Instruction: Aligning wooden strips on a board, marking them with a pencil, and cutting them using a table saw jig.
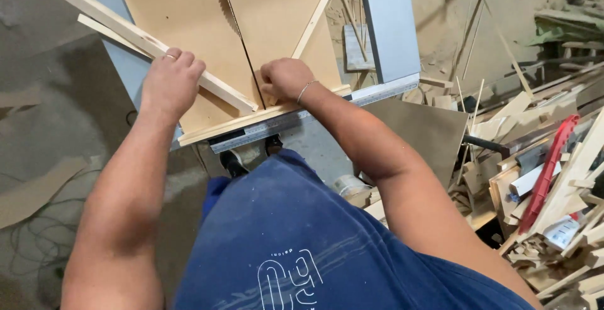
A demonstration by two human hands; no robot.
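1. Blue fabric of the person's shirt [302, 241] fills the near centre, with a white printed outline on it; both bare forearms reach away from it toward the bench.
2. Scrap wood offcuts [553, 222] lie heaped at the near right, with a red curved strip [550, 171] resting across the pile. No container shows in view; the offcuts lie loose.
3. Grey floor at the near left carries a tangle of thin cable [31, 247] and a flat board offcut [38, 190].
4. Metal ruler edge [302, 121] runs along the near rim of the saw table, just below a wooden fence strip [251, 121] that lies along that rim.
5. Left hand [171, 80], with a ring on one finger, is closed over a long light wooden slat [145, 36]. The slat runs diagonally from the far left down to the fence strip, ending just left of the blade slot.
6. Right hand [286, 78], with a thin bracelet at the wrist, is curled into a loose fist at the near end of a thinner wooden strip [318, 14], which angles away to the far right. Whether the fingers grip that strip cannot be told.
7. Tan board panels [189, 14] cover the table; between them the toothed saw blade [228, 2] stands in its slot, between the two hands and beyond them.
8. Grey panel [390, 21] stands at the far right of the table, with thin sticks beside it.
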